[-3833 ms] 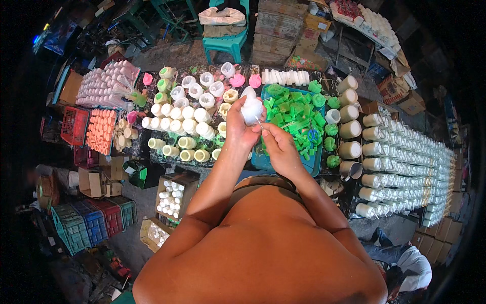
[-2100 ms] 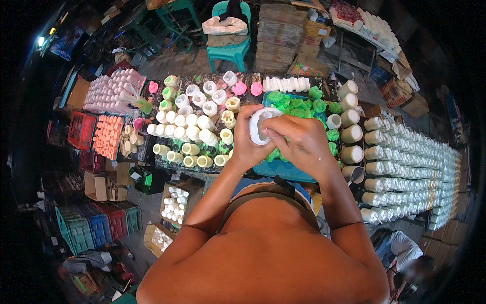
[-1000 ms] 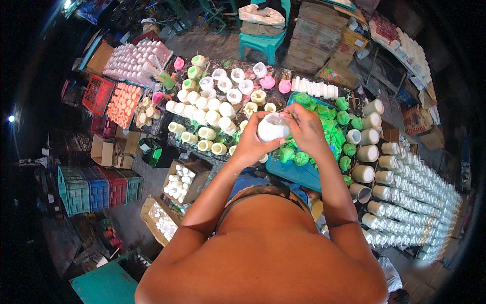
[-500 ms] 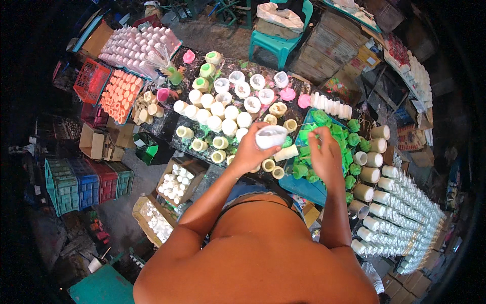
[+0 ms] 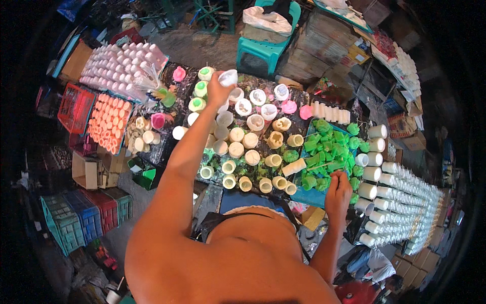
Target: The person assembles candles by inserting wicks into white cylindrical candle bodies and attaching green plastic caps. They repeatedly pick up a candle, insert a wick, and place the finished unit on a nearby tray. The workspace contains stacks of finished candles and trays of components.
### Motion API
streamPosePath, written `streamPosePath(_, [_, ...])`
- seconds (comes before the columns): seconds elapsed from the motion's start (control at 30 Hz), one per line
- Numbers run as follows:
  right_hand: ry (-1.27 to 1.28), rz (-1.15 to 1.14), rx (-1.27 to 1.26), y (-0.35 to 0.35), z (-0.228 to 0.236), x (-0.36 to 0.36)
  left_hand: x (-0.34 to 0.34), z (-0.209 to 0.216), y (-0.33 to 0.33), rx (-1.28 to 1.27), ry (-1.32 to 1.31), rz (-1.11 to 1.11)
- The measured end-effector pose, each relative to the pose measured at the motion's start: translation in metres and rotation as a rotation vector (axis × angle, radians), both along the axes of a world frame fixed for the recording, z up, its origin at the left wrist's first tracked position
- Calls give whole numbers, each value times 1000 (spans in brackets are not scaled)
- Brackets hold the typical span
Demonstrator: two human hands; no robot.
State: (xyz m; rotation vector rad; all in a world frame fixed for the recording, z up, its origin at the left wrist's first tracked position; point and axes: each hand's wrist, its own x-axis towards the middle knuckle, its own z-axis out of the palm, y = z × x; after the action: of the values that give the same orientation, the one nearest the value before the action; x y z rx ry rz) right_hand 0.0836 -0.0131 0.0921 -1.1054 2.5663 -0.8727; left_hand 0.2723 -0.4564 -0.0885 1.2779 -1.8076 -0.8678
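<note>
Out over the far side of the table, my left hand is closed around a white cup-shaped piece. Below and around it stand several white cups with rough linings and cream cylinders. Three cream pots with green tops are just left of that hand. My right hand has its fingers pinched at the near edge of the heap of green pieces. A thin pale stick runs leftward from those fingertips. The heap lies on a blue tray.
Hollow cream cylinders line the table's near edge. At the right are white cylinders and a rack of white pieces with wires. Orange cups and pinkish-white cups crowd the left. A green chair stands beyond the table.
My left hand has carried the white cup-shaped piece away and to the left, to the table's far side. My right hand has come lower and nearer to me, the thin stick moving with it.
</note>
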Motion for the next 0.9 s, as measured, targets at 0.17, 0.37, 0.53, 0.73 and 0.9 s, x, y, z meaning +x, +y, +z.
streamPosePath(0.17, [48, -86, -20, 33, -5, 6, -13, -72, -84, -47, -98, 58])
streamPosePath(0.37, [51, -314, 68, 81, -9, 20, -29, -112, -116, -39, -406, -39])
streamPosePath(0.53, [149, -341, -1, 108, -27, 30, -37, -148, -133, -8, -570, -131])
streamPosePath(0.73, [118, -368, -95, 90, -23, 13, -40, -142, -139, -193, -467, -83])
streamPosePath(0.9, [37, -450, -264, 81, -48, -4, -98, -40, -10, -18, 170, -478])
